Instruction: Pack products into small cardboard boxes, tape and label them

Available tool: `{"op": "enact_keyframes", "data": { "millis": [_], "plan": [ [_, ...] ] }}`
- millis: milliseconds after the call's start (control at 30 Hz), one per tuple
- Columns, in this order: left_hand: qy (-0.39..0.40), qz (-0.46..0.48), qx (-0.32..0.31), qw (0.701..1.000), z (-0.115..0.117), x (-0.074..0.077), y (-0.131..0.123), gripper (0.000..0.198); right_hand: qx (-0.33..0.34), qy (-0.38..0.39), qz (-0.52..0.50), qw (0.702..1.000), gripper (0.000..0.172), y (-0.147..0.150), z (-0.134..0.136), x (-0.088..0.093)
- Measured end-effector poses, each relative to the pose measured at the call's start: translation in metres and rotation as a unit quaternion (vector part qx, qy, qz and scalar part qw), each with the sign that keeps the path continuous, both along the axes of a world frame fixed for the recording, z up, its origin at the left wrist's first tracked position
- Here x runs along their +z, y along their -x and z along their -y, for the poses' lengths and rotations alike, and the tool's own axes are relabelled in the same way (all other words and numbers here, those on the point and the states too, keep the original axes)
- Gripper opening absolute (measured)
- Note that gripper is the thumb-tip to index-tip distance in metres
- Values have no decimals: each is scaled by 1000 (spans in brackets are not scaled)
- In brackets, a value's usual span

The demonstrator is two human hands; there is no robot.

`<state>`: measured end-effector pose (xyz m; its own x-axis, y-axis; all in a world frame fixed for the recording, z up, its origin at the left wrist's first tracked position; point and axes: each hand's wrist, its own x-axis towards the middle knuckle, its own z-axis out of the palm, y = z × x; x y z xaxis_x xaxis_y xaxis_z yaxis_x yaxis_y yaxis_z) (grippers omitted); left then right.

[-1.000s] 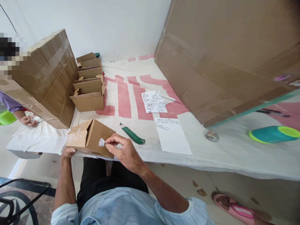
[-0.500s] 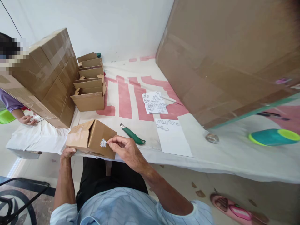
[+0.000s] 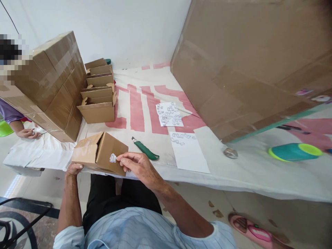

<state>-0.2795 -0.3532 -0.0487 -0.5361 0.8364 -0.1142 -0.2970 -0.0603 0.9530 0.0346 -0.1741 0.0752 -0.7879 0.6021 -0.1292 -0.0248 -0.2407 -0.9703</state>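
A small brown cardboard box (image 3: 103,152) lies on its side at the near table edge. My left hand (image 3: 74,169) grips its lower left corner from below. A small white sticker (image 3: 112,158) sits on the box's right face. My right hand (image 3: 137,166) rests beside it, fingers curled and pressed together, the fingertip touching the sticker's edge. A white sticker sheet (image 3: 188,150) with a few stickers left lies to the right. A second sheet (image 3: 169,113) full of stickers lies behind it.
A green utility knife (image 3: 145,149) lies just right of the box. A row of open small boxes (image 3: 98,93) stands behind, beside stacked taped cartons (image 3: 49,83). A huge carton (image 3: 246,58) fills the right. Another person's hand (image 3: 26,133) is at far left. A teal cup (image 3: 294,152) lies at right.
My right hand has shifted slightly down and flattened against the box face, pressing the sticker on. The box and my left hand have stayed in place.
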Motion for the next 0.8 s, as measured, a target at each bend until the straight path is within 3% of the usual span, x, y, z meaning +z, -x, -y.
{"op": "enact_keyframes", "data": {
  "millis": [467,800],
  "plan": [
    [-3,6,-2,1000,-1,4,-3,88,9,66,-30,997,26,2,-1,2],
    [-6,10,6,1000,-2,3,-6,90,37,108,-70,991,33,2,-2,0]
  ]
}}
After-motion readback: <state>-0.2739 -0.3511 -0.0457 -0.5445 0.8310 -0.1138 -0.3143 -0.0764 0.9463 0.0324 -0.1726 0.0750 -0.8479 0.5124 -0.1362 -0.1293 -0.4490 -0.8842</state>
